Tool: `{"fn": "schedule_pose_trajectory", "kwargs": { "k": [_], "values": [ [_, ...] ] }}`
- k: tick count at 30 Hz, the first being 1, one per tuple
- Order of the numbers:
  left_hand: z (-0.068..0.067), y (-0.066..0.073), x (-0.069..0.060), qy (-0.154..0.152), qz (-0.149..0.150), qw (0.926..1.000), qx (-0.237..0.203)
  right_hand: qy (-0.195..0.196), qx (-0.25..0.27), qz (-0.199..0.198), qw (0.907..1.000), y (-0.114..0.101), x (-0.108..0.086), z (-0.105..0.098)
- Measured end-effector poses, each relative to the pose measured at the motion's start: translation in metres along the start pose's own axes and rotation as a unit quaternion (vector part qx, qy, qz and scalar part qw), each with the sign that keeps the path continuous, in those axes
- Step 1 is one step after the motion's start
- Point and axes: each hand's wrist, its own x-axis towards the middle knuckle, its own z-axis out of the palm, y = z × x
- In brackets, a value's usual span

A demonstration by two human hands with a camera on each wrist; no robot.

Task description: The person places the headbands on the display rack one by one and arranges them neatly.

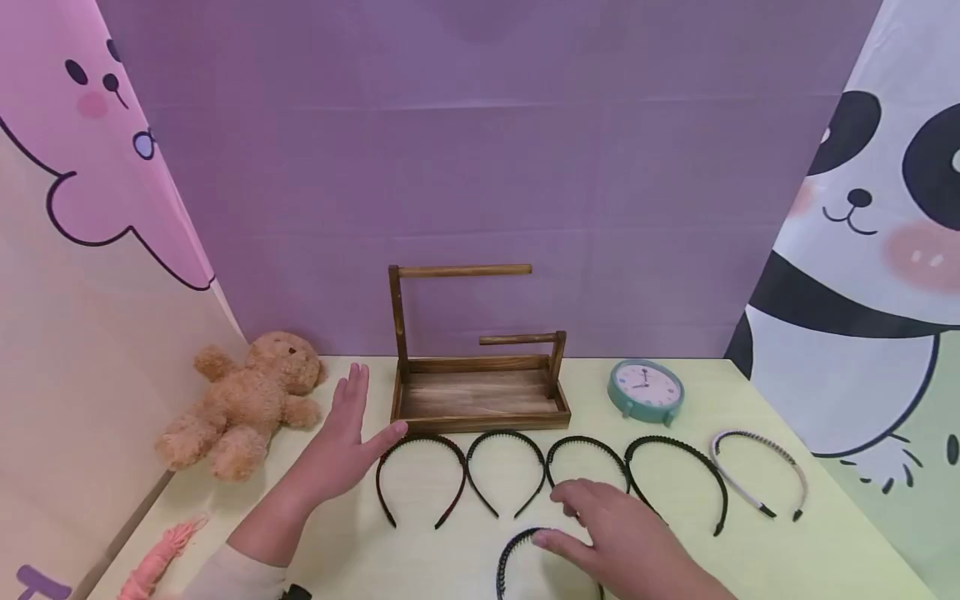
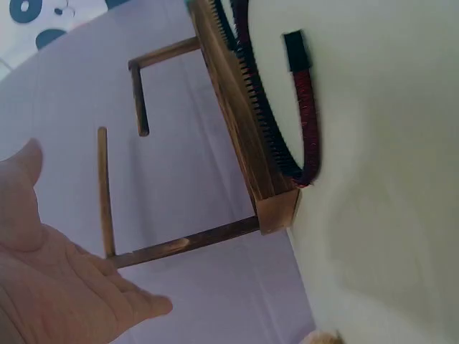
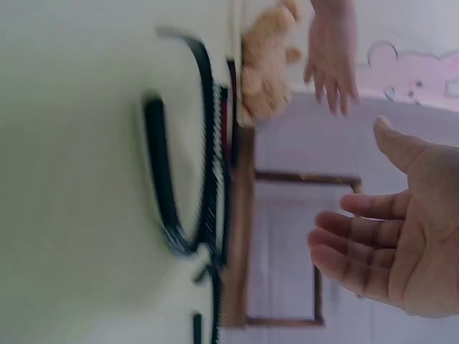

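My left hand (image 1: 345, 450), palm inward and fingers straight, hovers left of a dark red headband (image 1: 462, 483). Nothing is in its grasp; the left wrist view also shows its bare palm. My right hand (image 1: 611, 533) hangs over a black headband (image 1: 504, 560) lying in front of the row and partly hides it. In the right wrist view its fingers are loosely bent and hold nothing. The row also has black headbands (image 1: 498, 432) and a pale lilac headband (image 1: 757, 437) at the right end. Whether the right hand touches any headband is unclear.
Behind the row stands a wooden tray (image 1: 480, 422) with two raised bars. A teal clock (image 1: 648, 392) sits to its right. A teddy bear (image 1: 251, 408) lies at the left, with a pink bundle of cord (image 1: 157, 562) nearer. A purple backdrop (image 1: 480, 167) hangs behind.
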Motion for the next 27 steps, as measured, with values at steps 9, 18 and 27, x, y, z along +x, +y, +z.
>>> {"fn": "schedule_pose_trajectory", "kwargs": {
  "k": [9, 18, 27],
  "values": [
    [0.002, -0.022, 0.052, -0.059, -0.07, 0.9937, -0.065, -0.146, 0.089, -0.006, 0.9852, -0.007, 0.003, 0.039],
    [0.009, -0.043, 0.076, -0.086, -0.144, 0.9804, -0.104, -0.152, 0.055, -0.025, 0.9866, -0.007, 0.007, 0.064],
    [0.024, -0.051, 0.088, -0.103, -0.155, 0.9754, -0.118, -0.172, 0.02, -0.035, 0.9842, -0.009, 0.012, 0.077]
  ]
}}
